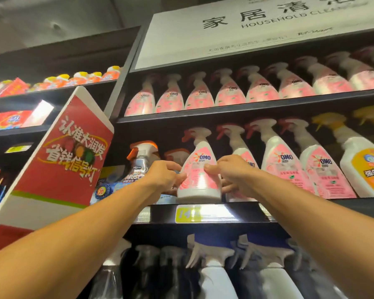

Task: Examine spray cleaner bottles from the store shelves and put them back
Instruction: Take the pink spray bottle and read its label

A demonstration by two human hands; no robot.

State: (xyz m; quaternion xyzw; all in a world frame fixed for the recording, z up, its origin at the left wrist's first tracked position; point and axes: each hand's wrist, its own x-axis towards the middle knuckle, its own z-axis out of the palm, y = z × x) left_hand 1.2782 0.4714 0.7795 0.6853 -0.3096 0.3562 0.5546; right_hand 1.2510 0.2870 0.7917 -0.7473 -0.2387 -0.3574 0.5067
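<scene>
A pink and white OMO spray bottle (pixel 200 169) with a red trigger stands at the front edge of the middle shelf (pixel 214 214). My left hand (pixel 164 175) grips its left side, thumb on the label. My right hand (pixel 231 171) grips its right side, thumb on the front and fingers behind. Both arms reach up from below. Just left of it stands a clear bottle with an orange trigger (pixel 139 162), partly behind my left hand.
More OMO bottles (pixel 281 162) fill the same shelf to the right, then yellow-labelled sprayers (pixel 363 167). The top shelf holds a row of pink bottles (pixel 200 93). White trigger bottles (pixel 214 268) stand below. A red promotional sign (pixel 67 152) juts out at left.
</scene>
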